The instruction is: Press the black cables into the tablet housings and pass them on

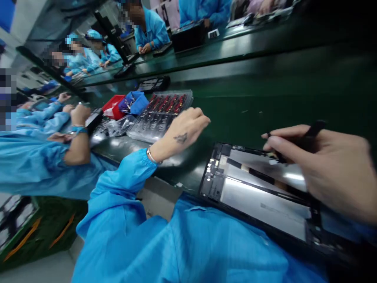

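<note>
The open device [262, 202] lies under your right hand [332, 169], fingers pinching a dark tool [314, 130].
Your left hand [185, 129] curls left of it; its grip I cannot tell.

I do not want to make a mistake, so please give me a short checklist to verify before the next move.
1. Opened tablet with its inside facing up: ok.
2. Black tweezers held in the right hand, over the tablet: ok.
3. Small part firmly gripped at the tips: cannot tell, blurred.
4. Left hand away from the tablet: ok, it is near the clear plastic tray.
5. Red-and-black parts present in the tray: ok.
6. Tablet fully supported by the green bench: cannot tell.
</note>
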{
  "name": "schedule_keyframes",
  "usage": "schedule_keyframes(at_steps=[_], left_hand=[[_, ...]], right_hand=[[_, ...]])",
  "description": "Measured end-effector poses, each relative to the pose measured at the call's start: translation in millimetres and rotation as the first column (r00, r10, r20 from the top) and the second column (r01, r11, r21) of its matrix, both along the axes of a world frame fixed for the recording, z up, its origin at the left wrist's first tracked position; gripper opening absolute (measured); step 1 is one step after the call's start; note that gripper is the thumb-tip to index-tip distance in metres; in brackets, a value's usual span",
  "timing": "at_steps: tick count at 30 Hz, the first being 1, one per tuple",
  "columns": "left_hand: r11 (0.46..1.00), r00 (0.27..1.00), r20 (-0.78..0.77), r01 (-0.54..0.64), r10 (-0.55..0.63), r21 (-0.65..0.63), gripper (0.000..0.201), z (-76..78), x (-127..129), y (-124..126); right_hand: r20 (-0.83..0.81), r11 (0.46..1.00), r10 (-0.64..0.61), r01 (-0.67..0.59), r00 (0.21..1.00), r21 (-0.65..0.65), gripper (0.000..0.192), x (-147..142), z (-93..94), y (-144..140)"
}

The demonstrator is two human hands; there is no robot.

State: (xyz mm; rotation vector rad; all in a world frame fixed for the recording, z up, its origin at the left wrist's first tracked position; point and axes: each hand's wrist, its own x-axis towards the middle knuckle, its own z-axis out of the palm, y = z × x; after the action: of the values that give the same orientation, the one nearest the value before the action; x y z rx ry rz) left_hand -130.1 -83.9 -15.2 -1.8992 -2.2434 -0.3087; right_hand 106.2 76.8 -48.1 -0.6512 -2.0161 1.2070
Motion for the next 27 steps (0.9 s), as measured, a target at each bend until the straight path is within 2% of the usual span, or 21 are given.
schedule_keyframes(at_steps=[1, 2, 4, 5, 6, 7, 8, 9, 10, 14, 17, 19, 21, 23, 25, 27], left_hand=[[0.993, 0.972, 0.215, 0.082, -0.099, 0.087, 0.027, -3.1, 11, 9], [0.978, 0.876, 0.441, 0.14, -0.194, 0.152, 0.029, -6.3, 21, 19], [0.957, 0.542, 0.791, 0.198, -0.286, 0.211, 0.038, -10.7, 41, 39], [0.952, 0.375, 0.881, 0.206, -0.29, 0.226, 0.041, -10.8, 49, 48], [0.947, 0.245, 0.924, 0.206, -0.295, 0.248, 0.041, -9.4, 55, 55], [0.94, 0.165, 0.937, 0.205, -0.309, 0.273, 0.039, -6.4, 59, 62], [0.932, 0.138, 0.935, 0.215, -0.325, 0.292, 0.037, -2.0, 61, 67], [0.926, 0.154, 0.93, 0.239, -0.335, 0.293, 0.034, 3.6, 61, 70], [0.923, 0.202, 0.923, 0.276, -0.328, 0.268, 0.033, 9.7, 59, 73], [0.888, 0.477, 0.848, 0.459, -0.23, -0.017, 0.028, 31.9, 49, 78], [0.829, 0.576, 0.787, 0.537, -0.222, -0.159, 0.029, 37.3, 43, 82], [0.802, 0.62, 0.735, 0.57, -0.276, -0.18, 0.029, 35.5, 40, 83], [0.826, 0.663, 0.635, 0.56, -0.396, -0.07, 0.033, 31.0, 39, 81], [0.843, 0.74, 0.414, 0.512, -0.531, 0.166, 0.044, 25.9, 42, 77], [0.782, 0.816, 0.077, 0.515, -0.572, 0.352, 0.032, 21.8, 48, 73], [0.716, 0.823, -0.243, 0.567, -0.513, 0.408, 0.015, 19.8, 56, 70]], right_hand=[[-0.022, 0.998, 0.016, -0.017, 1.0, -0.067, 0.015, -1, 3.0, -3], [-0.05, 0.99, 0.028, -0.035, 0.998, -0.139, 0.016, -3, 4.9, -6], [-0.104, 0.967, 0.035, -0.06, 0.994, -0.248, 0.019, -5, 5.0, -11], [-0.118, 0.96, 0.042, -0.073, 0.992, -0.27, 0.02, -5, 3.9, -11], [-0.127, 0.959, 0.05, -0.083, 0.991, -0.271, 0.02, -5, 2.6, -11], [-0.129, 0.964, 0.056, -0.087, 0.99, -0.25, 0.02, -5, 1.7, -9], [-0.129, 0.975, 0.062, -0.088, 0.99, -0.204, 0.021, -4, 1.7, -7], [-0.13, 0.986, 0.065, -0.083, 0.989, -0.142, 0.021, -4, 2.8, -3], [-0.131, 0.995, 0.064, -0.074, 0.989, -0.073, 0.022, -3, 5.0, 0], [-0.118, 0.988, 0.091, -0.074, 0.989, 0.134, 0.019, 1, 17.9, 11], [-0.1, 0.975, 0.12, -0.098, 0.988, 0.201, 0.005, 1, 23.1, 12], [-0.109, 0.979, 0.119, -0.098, 0.987, 0.181, 0.007, 0, 23.6, 10], [-0.136, 0.991, 0.106, -0.094, 0.985, 0.094, 0.008, 0, 23.6, 9], [-0.175, 0.994, 0.1, -0.106, 0.98, -0.024, 0.009, -1, 24.1, 8], [-0.199, 0.985, 0.106, -0.13, 0.974, -0.11, 0.013, -1, 25.0, 7], [-0.21, 0.98, 0.111, -0.143, 0.971, -0.141, 0.017, 1, 25.8, 6]])
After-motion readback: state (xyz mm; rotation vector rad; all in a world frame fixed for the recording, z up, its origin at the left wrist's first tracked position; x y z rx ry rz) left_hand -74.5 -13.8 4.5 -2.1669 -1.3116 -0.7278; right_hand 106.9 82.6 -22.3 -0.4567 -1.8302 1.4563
